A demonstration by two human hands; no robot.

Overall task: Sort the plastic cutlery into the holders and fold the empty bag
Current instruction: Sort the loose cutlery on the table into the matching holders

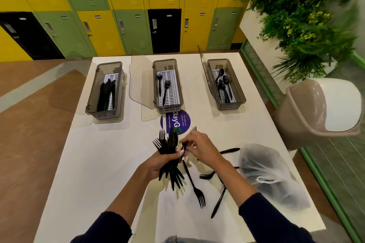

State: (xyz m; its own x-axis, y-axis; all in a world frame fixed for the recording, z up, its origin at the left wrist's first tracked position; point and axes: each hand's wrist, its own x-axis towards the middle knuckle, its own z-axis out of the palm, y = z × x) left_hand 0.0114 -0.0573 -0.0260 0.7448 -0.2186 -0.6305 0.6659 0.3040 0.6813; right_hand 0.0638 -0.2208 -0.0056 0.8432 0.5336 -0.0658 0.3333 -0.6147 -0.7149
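My left hand (160, 163) grips a bundle of black plastic forks (167, 148), tines up, above the white table (98, 163). Beside it, my right hand (199, 147) pinches one black fork at the bundle's right side. Loose black forks (194, 183) and a knife (218, 202) lie on the table below my hands. A clear plastic bag (266, 171) with dark cutlery inside lies to the right. Three grey holders stand at the far side: the left holder (106, 90) has knives, the middle holder (167, 85) has two forks, the right holder (225, 83) has spoons.
Clear lids lean open beside the holders. A round purple sticker (178, 122) is on the table in front of the middle holder. A beige swing-top bin (320, 110) stands right of the table, with plants behind it. Yellow, green and black lockers line the back wall.
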